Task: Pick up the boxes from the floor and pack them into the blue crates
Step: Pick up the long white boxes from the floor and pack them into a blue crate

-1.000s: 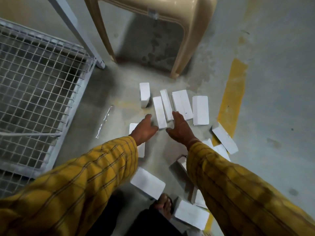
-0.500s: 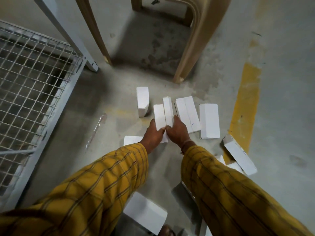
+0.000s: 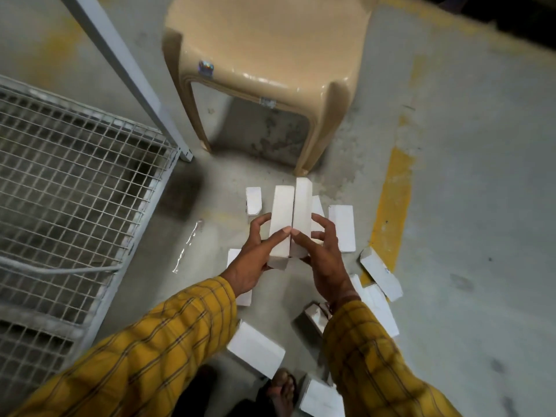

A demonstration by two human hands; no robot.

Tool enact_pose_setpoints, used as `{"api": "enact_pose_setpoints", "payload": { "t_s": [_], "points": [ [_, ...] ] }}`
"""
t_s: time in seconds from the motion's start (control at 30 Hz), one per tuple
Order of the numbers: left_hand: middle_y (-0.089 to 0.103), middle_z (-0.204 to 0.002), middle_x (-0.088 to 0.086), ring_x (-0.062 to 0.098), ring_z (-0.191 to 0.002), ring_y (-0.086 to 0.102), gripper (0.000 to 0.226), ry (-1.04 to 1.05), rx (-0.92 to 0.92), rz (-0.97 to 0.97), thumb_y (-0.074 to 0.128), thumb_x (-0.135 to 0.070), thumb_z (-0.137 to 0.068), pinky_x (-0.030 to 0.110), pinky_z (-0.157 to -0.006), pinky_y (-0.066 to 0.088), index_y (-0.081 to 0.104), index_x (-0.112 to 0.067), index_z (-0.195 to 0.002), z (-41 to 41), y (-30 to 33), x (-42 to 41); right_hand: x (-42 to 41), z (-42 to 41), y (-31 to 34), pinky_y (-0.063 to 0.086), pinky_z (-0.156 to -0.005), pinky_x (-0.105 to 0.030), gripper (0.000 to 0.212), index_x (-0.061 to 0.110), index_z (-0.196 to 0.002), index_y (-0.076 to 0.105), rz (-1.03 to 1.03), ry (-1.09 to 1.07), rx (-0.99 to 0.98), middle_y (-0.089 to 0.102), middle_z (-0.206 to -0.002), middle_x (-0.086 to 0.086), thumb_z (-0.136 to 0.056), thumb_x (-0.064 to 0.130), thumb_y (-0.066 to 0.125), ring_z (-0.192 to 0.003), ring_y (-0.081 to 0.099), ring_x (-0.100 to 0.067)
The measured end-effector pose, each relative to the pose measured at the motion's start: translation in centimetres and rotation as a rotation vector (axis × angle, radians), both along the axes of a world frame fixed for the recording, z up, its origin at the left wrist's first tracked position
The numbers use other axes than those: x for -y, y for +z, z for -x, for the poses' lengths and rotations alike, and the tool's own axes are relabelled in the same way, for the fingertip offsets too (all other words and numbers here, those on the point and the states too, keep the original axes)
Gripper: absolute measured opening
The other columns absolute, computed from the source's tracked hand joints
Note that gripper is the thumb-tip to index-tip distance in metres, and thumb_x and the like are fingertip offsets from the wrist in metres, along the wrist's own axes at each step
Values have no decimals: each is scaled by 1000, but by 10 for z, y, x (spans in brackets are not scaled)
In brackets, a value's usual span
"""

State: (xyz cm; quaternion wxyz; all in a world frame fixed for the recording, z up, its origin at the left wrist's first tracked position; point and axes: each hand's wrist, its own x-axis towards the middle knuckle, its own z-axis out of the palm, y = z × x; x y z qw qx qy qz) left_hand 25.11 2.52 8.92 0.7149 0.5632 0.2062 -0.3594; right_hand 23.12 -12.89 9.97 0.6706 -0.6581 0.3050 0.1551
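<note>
1. We look down on a grey concrete floor (image 3: 451, 266) with a yellow painted stripe (image 3: 391, 206).
2. At left we see a wire-mesh rack (image 3: 75, 191); beyond, a beige plastic stool (image 3: 264, 55).
3. Our left hand (image 3: 255, 260) and right hand (image 3: 325, 257) clamp two white boxes (image 3: 290, 221) side by side, lifted.
4. More white cartons (image 3: 341, 227) lie scattered below.

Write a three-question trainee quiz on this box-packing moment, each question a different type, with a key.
1. True or false: the left hand and right hand each grip one of the two lifted boxes.
2. The beige stool is: A) beyond the boxes, B) on the wire-mesh rack, C) lying tipped over.
3. Fill in: the yellow line is painted on the ____.

Key: 1 true; 2 A; 3 floor.
</note>
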Motion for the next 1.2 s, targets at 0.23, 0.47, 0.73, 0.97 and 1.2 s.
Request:
{"api": "enact_pose_setpoints", "payload": {
  "t_s": [0.23, 0.47, 0.73, 0.97, 1.2],
  "points": [
    [56, -136, 6, 34, -125, 56, 57, 164, 35, 155, 67, -36, -95, 58, -97, 54, 34, -49, -140, 1, 141, -14, 0, 12, 145, 49, -107, -59, 52, 37, -141, 54, -252, -2, 92, 67, -131, -6, -91, 26, 62, -126, 59, -39],
    [68, -129, 1, 25, -117, 67, 73, 91, 165, 107, 75, -28, -89, 53, -100, 54, 30, -51, -141, 10, 287, -25, -21, 24, 287, 47, -110, -56, 71, 46, -150, 43, -131, 162, 206, 59, -143, -3, -90, 28, 76, -128, 62, -28],
    [69, -127, 4, 22, -119, 66, 82, 70, 371, 97, 76, -12, -88, 50, -102, 53, 27, -45, -145, 31, 439, -53, -35, 48, 444, 51, -108, -47, 82, 54, -150, 35, -43, 298, 336, 52, -147, 19, -88, 25, 78, -130, 58, -13],
    [60, -138, 1, 15, -120, 64, 89, 208, 539, 18, 81, -14, -84, 44, -98, 57, 25, -46, -145, 63, 537, -60, -51, 73, 543, 48, -103, -16, 81, 42, -158, 28, -60, 389, 419, 47, -151, 27, -96, 13, 69, -138, 48, 2],
    [58, -142, 11, 30, -123, 64, 78, 369, 516, 106, 84, -19, -81, 57, -96, 55, 36, -49, -135, 78, 598, -78, -74, 79, 613, 44, -116, -41, 75, 44, -156, 33, -53, 462, 487, 47, -156, 16, -97, 18, 70, -142, 48, -8]
  ]
}}
